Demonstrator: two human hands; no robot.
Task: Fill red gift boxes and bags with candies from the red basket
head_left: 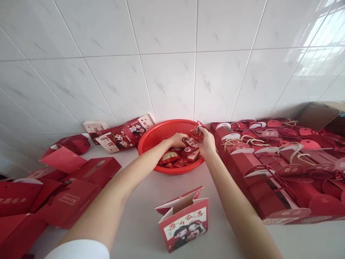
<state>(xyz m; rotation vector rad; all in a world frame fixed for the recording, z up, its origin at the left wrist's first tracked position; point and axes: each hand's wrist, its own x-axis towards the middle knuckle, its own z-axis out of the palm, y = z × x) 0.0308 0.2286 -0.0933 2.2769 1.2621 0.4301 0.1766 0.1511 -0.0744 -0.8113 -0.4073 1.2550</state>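
Observation:
Red packets (170,157) of wrapped treats lie in a red plastic basket (151,132) by the wall. Inside it, my left hand (179,139) has its fingers curled among the packets; what they grip is partly hidden. Over the basket's right side, my right hand (208,142) pinches a small red packet (197,132) between thumb and fingers. Between my forearms stands a red gift box (185,223), upright with its top open and a cartoon couple printed on its front.
Several closed red gift boxes with rope handles (269,162) fill the right side. More red boxes (78,194) are heaped at the left. Flat printed cartons (124,135) lean near the tiled wall (167,82). A brown cardboard box (318,114) sits at the far right.

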